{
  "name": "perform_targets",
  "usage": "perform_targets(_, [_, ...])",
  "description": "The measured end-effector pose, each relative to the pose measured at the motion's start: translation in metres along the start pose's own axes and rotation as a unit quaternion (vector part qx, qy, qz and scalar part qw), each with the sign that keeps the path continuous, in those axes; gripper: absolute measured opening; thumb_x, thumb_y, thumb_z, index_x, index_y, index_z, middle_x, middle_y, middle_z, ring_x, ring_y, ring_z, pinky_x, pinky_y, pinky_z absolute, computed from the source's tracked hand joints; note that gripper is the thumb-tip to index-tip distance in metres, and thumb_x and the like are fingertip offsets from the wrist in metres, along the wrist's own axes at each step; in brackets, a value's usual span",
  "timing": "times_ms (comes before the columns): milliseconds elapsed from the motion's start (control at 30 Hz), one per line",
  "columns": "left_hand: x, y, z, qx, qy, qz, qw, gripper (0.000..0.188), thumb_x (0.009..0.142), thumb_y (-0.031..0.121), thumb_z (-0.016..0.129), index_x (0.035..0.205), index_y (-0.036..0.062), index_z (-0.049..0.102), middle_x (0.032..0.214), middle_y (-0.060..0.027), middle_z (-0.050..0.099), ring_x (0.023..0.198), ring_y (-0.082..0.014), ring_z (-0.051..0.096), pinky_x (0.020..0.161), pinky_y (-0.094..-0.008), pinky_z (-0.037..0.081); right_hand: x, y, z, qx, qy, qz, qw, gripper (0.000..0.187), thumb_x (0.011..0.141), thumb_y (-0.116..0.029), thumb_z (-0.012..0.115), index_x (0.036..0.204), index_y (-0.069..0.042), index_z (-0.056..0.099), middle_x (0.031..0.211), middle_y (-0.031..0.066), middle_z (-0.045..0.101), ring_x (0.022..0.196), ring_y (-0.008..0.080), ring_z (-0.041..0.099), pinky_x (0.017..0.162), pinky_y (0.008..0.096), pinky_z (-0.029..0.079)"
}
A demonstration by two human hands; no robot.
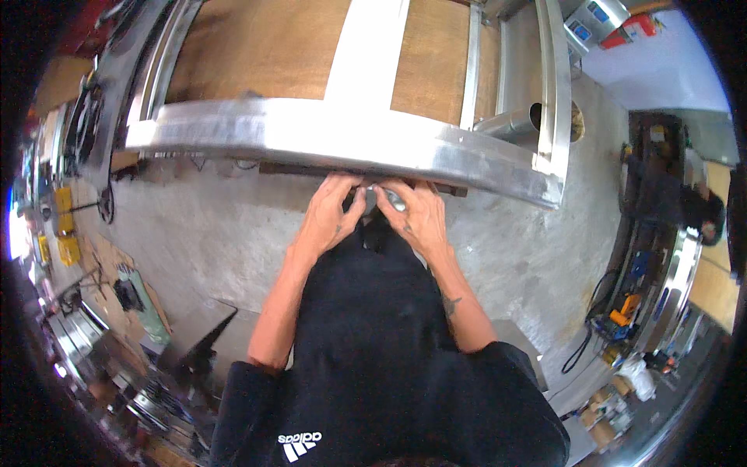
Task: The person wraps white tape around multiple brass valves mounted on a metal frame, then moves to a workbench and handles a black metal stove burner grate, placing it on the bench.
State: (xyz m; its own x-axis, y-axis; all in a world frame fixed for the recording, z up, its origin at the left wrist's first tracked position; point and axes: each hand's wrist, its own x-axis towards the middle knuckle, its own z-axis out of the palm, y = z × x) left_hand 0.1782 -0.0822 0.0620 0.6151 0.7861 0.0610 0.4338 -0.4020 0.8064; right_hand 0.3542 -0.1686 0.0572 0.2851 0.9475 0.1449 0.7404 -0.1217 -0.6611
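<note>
Both hands meet close together in front of my body, just below the near edge of a shiny metal frame [311,132]. My left hand [333,208] is closed, thumb and fingertips pinched toward the middle. My right hand [414,210] is closed in a similar pinch facing it. A small silvery piece [398,201] shows by the right thumb and fingers; its kind is too small to tell. The frame's rim hides part of the fingertips, and what the left fingers grip cannot be made out.
Brown wooden panels [257,50] lie inside the frame, with a metal tube [510,123] at its right. A green cylinder [145,303] lies on the floor at left. At right are an orange-yellow tool [625,310], a dark cable [582,342], and another person [673,194] in dark clothes.
</note>
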Motion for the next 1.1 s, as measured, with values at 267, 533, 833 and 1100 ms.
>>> perform_targets(267, [0.024,-0.073,-0.008,0.099,-0.181,-0.05,0.977,0.029,0.09,0.009,0.069,0.118,0.0001,0.066,0.112,-0.0219,0.07,0.107,-0.0409,0.065,0.092,-0.0443,0.052,-0.001,0.02,0.03,0.016,-0.117,0.159,0.98,0.037,0.087,-0.024,0.078,0.119,-0.007,0.071,0.112,0.0181,0.065,0.103,0.0369,0.064,0.089,0.0482,0.052])
perform_targets(533, [0.102,-0.062,-0.008,0.08,-0.045,0.063,0.994,0.026,0.087,-0.002,0.071,0.112,0.0033,0.067,0.11,-0.0182,0.067,0.105,-0.034,0.065,0.091,-0.0422,0.052,0.057,0.024,0.052,0.047,0.099,0.114,0.987,0.04,0.079,-0.019,0.085,0.117,-0.021,0.076,0.094,0.008,0.058,0.092,0.0301,0.063,0.079,0.0442,0.052])
perform_targets(833, [0.125,-0.069,-0.013,0.104,-0.079,0.043,0.99,0.031,0.084,-0.005,0.074,0.113,0.0061,0.069,0.11,-0.0155,0.066,0.102,-0.0323,0.064,0.09,-0.0412,0.052,0.088,0.01,0.045,0.007,0.158,0.179,0.971,0.039,0.068,-0.018,0.086,0.106,-0.027,0.081,0.086,0.0028,0.052,0.073,0.0236,0.06,0.068,0.0422,0.049])
perform_targets(1100, [0.128,-0.069,-0.025,0.175,-0.161,0.058,0.97,0.033,0.08,-0.003,0.079,0.111,0.0089,0.071,0.111,-0.0136,0.066,0.102,-0.0334,0.064,0.092,-0.0425,0.051,0.083,0.01,0.05,-0.029,0.126,0.138,0.982,0.046,0.069,-0.017,0.09,0.113,-0.025,0.079,0.086,0.0031,0.049,0.07,0.021,0.054,0.066,0.0409,0.043])
